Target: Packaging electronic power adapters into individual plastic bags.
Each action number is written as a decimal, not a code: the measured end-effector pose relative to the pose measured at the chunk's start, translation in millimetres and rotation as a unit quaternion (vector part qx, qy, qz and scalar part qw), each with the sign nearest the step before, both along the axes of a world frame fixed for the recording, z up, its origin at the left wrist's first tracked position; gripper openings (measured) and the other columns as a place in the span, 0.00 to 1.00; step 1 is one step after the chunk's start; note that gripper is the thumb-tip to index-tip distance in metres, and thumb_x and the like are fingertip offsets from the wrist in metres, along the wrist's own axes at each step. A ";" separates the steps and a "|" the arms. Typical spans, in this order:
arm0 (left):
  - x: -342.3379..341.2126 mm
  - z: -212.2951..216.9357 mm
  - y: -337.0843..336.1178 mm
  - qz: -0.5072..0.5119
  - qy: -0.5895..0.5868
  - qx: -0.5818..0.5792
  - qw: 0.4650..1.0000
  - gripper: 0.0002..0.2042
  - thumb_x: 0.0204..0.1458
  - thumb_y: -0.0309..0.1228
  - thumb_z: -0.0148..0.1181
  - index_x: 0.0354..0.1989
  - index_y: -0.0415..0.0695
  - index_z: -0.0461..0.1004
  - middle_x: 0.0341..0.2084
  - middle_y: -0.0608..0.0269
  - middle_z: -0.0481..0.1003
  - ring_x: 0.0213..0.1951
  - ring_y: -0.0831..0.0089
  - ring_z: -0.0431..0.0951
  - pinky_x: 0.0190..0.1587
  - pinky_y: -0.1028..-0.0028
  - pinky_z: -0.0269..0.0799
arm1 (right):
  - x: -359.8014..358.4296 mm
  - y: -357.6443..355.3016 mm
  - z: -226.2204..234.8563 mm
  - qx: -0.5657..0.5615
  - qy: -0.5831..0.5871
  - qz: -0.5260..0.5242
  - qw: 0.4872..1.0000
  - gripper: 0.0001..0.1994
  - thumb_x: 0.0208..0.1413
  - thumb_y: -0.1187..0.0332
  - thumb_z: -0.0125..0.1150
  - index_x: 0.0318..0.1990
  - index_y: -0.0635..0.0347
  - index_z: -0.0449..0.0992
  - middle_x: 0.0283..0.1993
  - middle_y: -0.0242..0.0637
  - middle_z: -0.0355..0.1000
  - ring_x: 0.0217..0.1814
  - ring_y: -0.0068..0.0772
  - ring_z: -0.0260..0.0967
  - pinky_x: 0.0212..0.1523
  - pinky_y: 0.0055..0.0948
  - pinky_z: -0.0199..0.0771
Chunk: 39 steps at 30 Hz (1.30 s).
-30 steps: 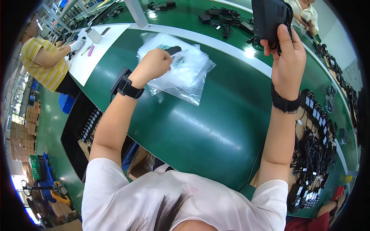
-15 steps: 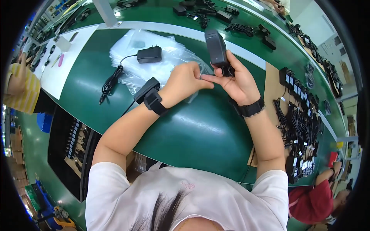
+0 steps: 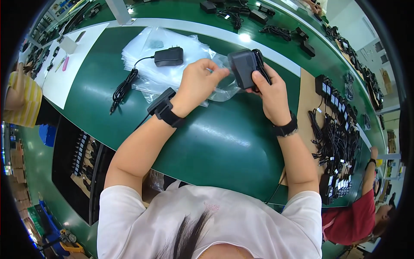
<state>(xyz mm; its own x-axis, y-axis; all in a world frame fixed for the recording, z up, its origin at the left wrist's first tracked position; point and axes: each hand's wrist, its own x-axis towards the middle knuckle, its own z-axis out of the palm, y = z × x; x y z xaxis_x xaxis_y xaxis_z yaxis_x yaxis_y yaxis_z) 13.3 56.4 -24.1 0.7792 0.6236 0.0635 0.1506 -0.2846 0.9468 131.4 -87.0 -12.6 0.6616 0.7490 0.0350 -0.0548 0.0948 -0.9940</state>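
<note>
My right hand [image 3: 272, 90] is wrapped round a black power adapter [image 3: 242, 68] and its bundled cable [image 3: 261, 67], thumb pressed on the coil. Just left of it, my left hand [image 3: 199, 82] pinches the edge of a clear plastic bag [image 3: 227, 91], whose mouth stands up beside the adapter. Behind my left hand lies a stack of clear bags [image 3: 148, 45]. On that stack rests a second adapter [image 3: 168, 56], prongs upward, its tied cable [image 3: 123, 91] trailing left onto the green table [image 3: 207, 142].
Rows of adapters with coiled cables [image 3: 338, 129] cover a cardboard sheet [image 3: 297, 116] at the right. More adapters [image 3: 258, 16] lie on the far bench. A black bin [image 3: 71, 177] stands lower left. One person in yellow stripes [image 3: 28, 97] is left, another in red [image 3: 353, 218] right.
My right hand has turned the adapter so its broad face and cable coil show, bringing it down beside the bag. My left hand has moved slightly left and the bag's mouth is spread wider.
</note>
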 end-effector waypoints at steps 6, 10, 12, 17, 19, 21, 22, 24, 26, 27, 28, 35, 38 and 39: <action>-7.6 8.5 4.3 0.033 -0.131 -0.247 0.959 0.12 0.50 0.35 0.57 0.26 0.37 0.69 0.13 0.69 0.68 0.15 0.85 0.66 0.15 0.83 0.59 | -16.2 -8.2 2.0 -0.068 -0.591 0.003 0.803 0.29 0.44 0.71 0.63 0.54 0.67 0.61 0.36 0.46 0.67 0.35 0.42 0.68 0.35 0.32 0.69; -7.9 7.9 -9.8 0.028 -0.148 -0.045 0.988 0.12 0.50 0.35 0.57 0.26 0.37 0.69 0.13 0.64 0.70 0.14 0.81 0.68 0.15 0.80 0.59 | -35.4 -5.8 -0.9 -0.092 -0.652 0.006 0.753 0.27 0.41 0.72 0.64 0.52 0.65 0.63 0.34 0.43 0.65 0.32 0.44 0.66 0.31 0.33 0.69; -9.1 12.0 -16.0 0.042 -0.103 0.138 0.984 0.11 0.49 0.34 0.58 0.27 0.38 0.70 0.13 0.58 0.71 0.14 0.71 0.71 0.16 0.76 0.63 | -38.9 -3.8 -3.2 -0.114 -0.664 0.013 0.739 0.24 0.42 0.72 0.63 0.49 0.66 0.65 0.33 0.43 0.66 0.31 0.44 0.66 0.31 0.32 0.69; -8.3 8.2 -35.5 -0.011 -0.119 0.273 0.955 0.06 0.48 0.29 0.56 0.27 0.41 0.67 0.16 0.53 0.72 0.21 0.55 0.74 0.22 0.64 0.68 | -19.6 5.9 5.5 -0.132 -0.335 0.025 0.933 0.08 0.47 0.72 0.57 0.35 0.66 0.73 0.28 0.37 0.71 0.24 0.27 0.68 0.26 0.24 0.68; -6.7 17.7 -41.1 -0.001 -0.132 0.262 0.956 0.06 0.48 0.29 0.56 0.27 0.41 0.66 0.16 0.53 0.72 0.21 0.55 0.74 0.22 0.64 0.68 | -0.9 6.1 20.4 -0.125 0.031 0.086 0.988 0.09 0.53 0.68 0.54 0.38 0.64 0.72 0.30 0.32 0.71 0.26 0.22 0.68 0.27 0.20 0.69; 0.3 20.4 -40.1 0.002 -0.176 0.218 0.960 0.05 0.48 0.28 0.56 0.28 0.42 0.66 0.16 0.53 0.72 0.21 0.56 0.74 0.22 0.65 0.68 | -7.0 13.2 22.6 0.024 0.172 0.080 0.982 0.10 0.55 0.67 0.53 0.39 0.64 0.71 0.33 0.33 0.71 0.29 0.22 0.69 0.28 0.21 0.70; 2.2 24.0 -38.6 0.008 -0.179 0.222 0.959 0.05 0.48 0.28 0.56 0.28 0.42 0.66 0.16 0.53 0.72 0.21 0.56 0.74 0.22 0.65 0.68 | -19.2 19.0 21.3 0.083 0.189 0.049 0.977 0.10 0.56 0.67 0.53 0.40 0.64 0.71 0.35 0.34 0.70 0.31 0.22 0.69 0.29 0.21 0.71; 4.1 35.7 -40.9 0.015 -0.245 0.259 0.934 0.04 0.49 0.27 0.57 0.29 0.40 0.70 0.17 0.54 0.72 0.19 0.67 0.75 0.22 0.76 0.68 | -21.3 18.4 19.1 0.113 0.151 0.025 0.982 0.10 0.53 0.71 0.54 0.42 0.65 0.71 0.38 0.35 0.70 0.33 0.25 0.70 0.28 0.22 0.71; 5.8 47.1 -41.9 0.024 -0.232 0.315 0.920 0.04 0.48 0.26 0.58 0.29 0.40 0.71 0.18 0.55 0.72 0.20 0.65 0.75 0.22 0.75 0.68 | -16.4 21.0 17.4 0.119 -0.354 -0.052 0.926 0.13 0.52 0.75 0.50 0.47 0.67 0.68 0.39 0.34 0.70 0.35 0.29 0.69 0.34 0.22 0.70; 5.5 50.0 -44.6 0.034 -0.241 0.343 0.907 0.04 0.47 0.26 0.58 0.29 0.40 0.71 0.18 0.55 0.72 0.20 0.64 0.75 0.23 0.75 0.68 | -15.7 23.3 19.2 0.114 -0.577 -0.089 0.804 0.15 0.52 0.78 0.49 0.49 0.68 0.67 0.40 0.33 0.70 0.36 0.32 0.69 0.37 0.23 0.69; 5.6 52.5 -47.7 0.042 -0.250 0.371 0.893 0.04 0.46 0.26 0.58 0.28 0.40 0.72 0.19 0.56 0.73 0.20 0.63 0.75 0.23 0.74 0.69 | -16.7 22.7 21.9 0.120 -0.577 -0.088 0.803 0.15 0.52 0.78 0.49 0.49 0.68 0.67 0.40 0.33 0.70 0.36 0.32 0.69 0.37 0.23 0.69; 11.6 56.6 -58.1 0.016 -0.204 0.251 0.946 0.06 0.47 0.29 0.56 0.30 0.41 0.68 0.21 0.52 0.73 0.23 0.55 0.74 0.24 0.66 0.69 | -7.9 30.4 33.4 0.147 0.170 0.031 0.974 0.22 0.52 0.73 0.54 0.56 0.63 0.61 0.42 0.34 0.69 0.39 0.26 0.67 0.38 0.26 0.69; 15.1 61.4 -68.7 -0.012 -0.279 0.325 0.904 0.06 0.46 0.27 0.56 0.30 0.41 0.68 0.22 0.53 0.73 0.23 0.56 0.74 0.25 0.67 0.69 | 0.3 36.1 36.6 0.123 -0.486 -0.138 0.854 0.30 0.47 0.69 0.60 0.59 0.61 0.57 0.45 0.48 0.69 0.41 0.42 0.68 0.41 0.34 0.69; 18.8 63.5 -68.1 -0.037 -0.318 0.405 0.856 0.06 0.45 0.26 0.57 0.31 0.41 0.69 0.22 0.54 0.73 0.24 0.56 0.74 0.25 0.67 0.70 | 5.6 41.3 27.6 0.147 -0.621 -0.147 0.756 0.33 0.46 0.68 0.62 0.60 0.61 0.55 0.50 0.54 0.65 0.43 0.50 0.66 0.44 0.37 0.67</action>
<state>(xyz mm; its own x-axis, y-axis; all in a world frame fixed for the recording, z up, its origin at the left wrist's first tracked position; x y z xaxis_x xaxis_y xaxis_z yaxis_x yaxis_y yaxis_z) 32.1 -11.7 39.4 0.4622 0.1247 0.8780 -0.3679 -0.8739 0.3178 137.1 -45.6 15.0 0.1183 0.4152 0.9020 0.9697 0.1472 -0.1949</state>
